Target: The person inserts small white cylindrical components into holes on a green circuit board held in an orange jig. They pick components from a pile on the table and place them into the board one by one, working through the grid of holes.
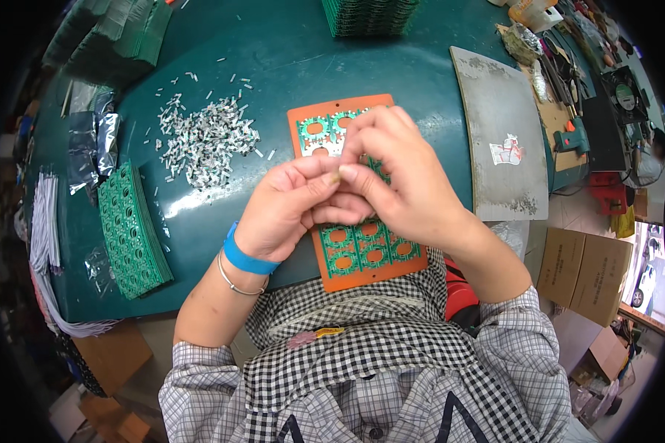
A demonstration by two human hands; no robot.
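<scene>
An orange tray [366, 273] lies on the green table in front of me and carries green circuit boards [362, 247] with round holes. My left hand [284, 207] and my right hand [395, 177] meet above the tray's middle, fingertips pinched together around something too small to make out. A blue band and a thin bracelet circle my left wrist. The hands hide the tray's centre. A pile of small white and silver parts [207, 140] lies to the left of the tray.
A stack of green boards [133, 232] sits at the left, more stacks at the top left [114, 37] and top centre [366, 15]. A grey metal plate [499, 125] lies to the right, tools and a small fan beyond it. Cardboard boxes [584, 273] stand lower right.
</scene>
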